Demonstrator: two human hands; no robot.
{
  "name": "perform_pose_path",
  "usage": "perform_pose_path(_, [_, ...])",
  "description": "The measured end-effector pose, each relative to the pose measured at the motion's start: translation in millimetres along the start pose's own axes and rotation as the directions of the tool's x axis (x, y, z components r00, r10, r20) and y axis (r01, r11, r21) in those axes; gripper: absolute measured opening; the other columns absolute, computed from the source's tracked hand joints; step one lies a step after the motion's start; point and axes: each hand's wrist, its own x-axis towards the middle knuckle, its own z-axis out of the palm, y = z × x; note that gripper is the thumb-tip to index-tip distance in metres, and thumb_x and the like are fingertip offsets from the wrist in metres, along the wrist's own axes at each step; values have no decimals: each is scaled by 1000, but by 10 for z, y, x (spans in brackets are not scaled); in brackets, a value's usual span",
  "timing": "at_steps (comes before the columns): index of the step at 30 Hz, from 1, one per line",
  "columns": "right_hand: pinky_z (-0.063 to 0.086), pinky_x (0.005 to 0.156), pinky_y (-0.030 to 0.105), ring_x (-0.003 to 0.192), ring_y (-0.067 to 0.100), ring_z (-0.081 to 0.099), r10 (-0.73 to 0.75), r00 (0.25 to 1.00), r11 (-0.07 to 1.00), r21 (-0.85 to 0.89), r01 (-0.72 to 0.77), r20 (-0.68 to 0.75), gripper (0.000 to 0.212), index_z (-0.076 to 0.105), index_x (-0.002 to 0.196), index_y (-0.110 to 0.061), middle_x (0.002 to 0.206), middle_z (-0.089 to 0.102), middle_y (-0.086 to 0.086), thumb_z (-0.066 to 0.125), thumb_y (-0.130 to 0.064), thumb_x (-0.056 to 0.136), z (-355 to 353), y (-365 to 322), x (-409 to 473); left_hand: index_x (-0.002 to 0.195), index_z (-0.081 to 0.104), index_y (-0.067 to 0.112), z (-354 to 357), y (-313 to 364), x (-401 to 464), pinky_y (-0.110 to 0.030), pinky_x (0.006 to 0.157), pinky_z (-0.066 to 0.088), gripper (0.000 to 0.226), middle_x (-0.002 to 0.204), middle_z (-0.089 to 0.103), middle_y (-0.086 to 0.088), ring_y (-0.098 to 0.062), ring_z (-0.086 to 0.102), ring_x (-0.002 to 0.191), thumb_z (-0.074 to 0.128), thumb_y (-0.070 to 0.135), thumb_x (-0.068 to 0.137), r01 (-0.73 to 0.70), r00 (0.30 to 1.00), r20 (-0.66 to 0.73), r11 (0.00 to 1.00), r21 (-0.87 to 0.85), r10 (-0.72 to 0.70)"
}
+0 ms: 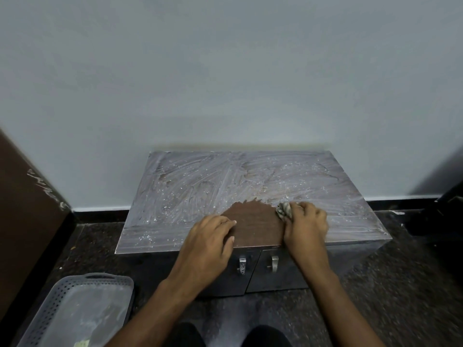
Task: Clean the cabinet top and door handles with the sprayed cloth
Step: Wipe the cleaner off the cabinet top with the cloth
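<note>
Cloth [284,209]: a crumpled grey wad, pressed on the cabinet top [200,186] right of frame centre, at the upper right corner of the wiped patch.
Right hand [307,225]: fingers are curled closed over the cloth.
Left hand [209,236]: laid flat and empty, fingers extended, at the front edge of the top.
Cabinet top: covered in whitish smeared residue; one dark brown patch [253,225] is seen between the hands.
Door handles [242,265]: two metal pulls are seen below the front edge, lower centre.
Basket [75,311]: grey, perforated, placed on the floor at lower left.
</note>
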Motion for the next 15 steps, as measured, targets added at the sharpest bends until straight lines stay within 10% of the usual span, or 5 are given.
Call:
perform_pose_path(6, [43,101,44,118,26,44,-382,921,908,215,361,69,43,54,134,-12,134,55,9,53,-22,92,203,-840,-472,121,63,17,-66,-58,56,-29,100,44,30,116,62,7,-9,51,111,62,21,91,73,994,-81,996,-52,-77])
perform_pose_path(15, [35,110,44,127,27,35,-231,961,967,145,210,149,44,51,139,-15,145,44,11,55,-27,98,187,-817,95,128,62,16,-270,-301,-51,-22,102,37,36,123,61,5,-10,48,117,62,20,93,142,985,-92,989,-45,-146])
